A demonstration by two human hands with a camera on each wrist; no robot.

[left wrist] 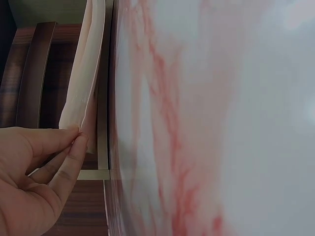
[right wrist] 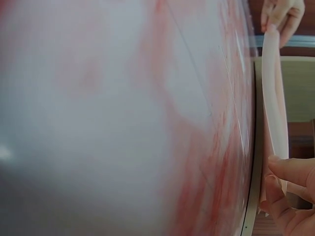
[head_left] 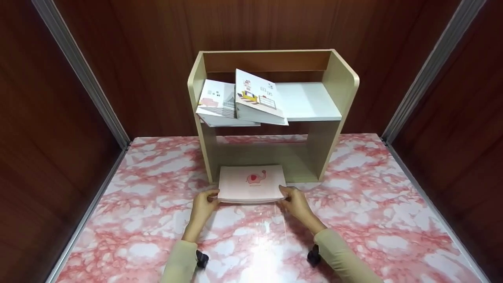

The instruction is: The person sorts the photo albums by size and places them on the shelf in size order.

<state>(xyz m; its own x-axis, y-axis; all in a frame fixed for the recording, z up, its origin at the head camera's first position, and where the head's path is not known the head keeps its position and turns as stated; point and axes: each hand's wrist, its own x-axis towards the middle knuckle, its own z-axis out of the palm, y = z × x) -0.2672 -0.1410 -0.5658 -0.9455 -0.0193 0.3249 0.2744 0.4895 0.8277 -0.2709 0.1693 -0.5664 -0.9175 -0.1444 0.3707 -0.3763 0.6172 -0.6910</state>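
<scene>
A pale pink book [head_left: 251,186] with a red elephant printed on its cover lies face up at the front of the small shelf unit's lower level. Its near edge juts out over the front of the unit. My left hand [head_left: 204,204] pinches the book's near left corner between thumb and fingers. At the near right corner my right hand [head_left: 296,202] pinches it likewise. In the left wrist view the book's edge [left wrist: 86,73] shows its covers and pages, with the left hand [left wrist: 44,172] on its end. The right wrist view shows the right hand [right wrist: 293,191] gripping the other end.
Two thick white books, one plain-covered at left [head_left: 216,96] and one with a yellow drawing [head_left: 257,96] leaning over it, lie on the white upper board [head_left: 306,102] of the wooden shelf unit [head_left: 344,78]. A red-and-white marbled tabletop [head_left: 137,220] meets dark wood walls [head_left: 267,27].
</scene>
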